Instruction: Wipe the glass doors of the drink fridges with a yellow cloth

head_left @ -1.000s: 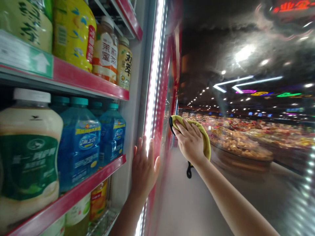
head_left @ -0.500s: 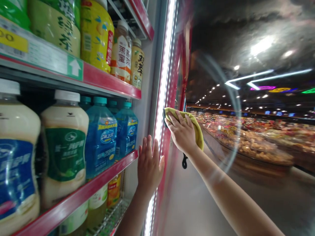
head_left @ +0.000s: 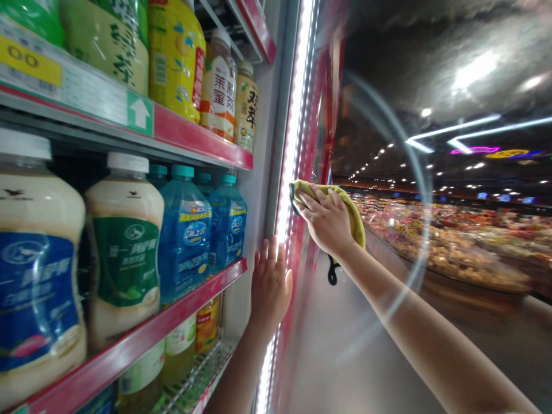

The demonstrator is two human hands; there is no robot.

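Note:
My right hand (head_left: 330, 221) lies spread over a yellow-green cloth (head_left: 357, 221) with a dark edge and a black loop, pressing it against the glass beside the red door frame (head_left: 302, 230). My left hand (head_left: 271, 287) is raised with its fingers stretched up, nothing in it, at the lit strip (head_left: 297, 98) along the cabinet's edge. Whether its fingertips touch the strip or frame, I cannot tell.
To the left, red-edged shelves (head_left: 202, 138) hold several drinks, among them blue bottles (head_left: 185, 236) and a green-labelled bottle (head_left: 125, 259). Beyond the glass, blurred, stands a produce display (head_left: 466, 253) under ceiling lights.
The whole view has shifted, so shelves, hands and lights appear slightly farther right. The cloth and my right hand keep nearly the same place on the glass; my left hand stays by the strip.

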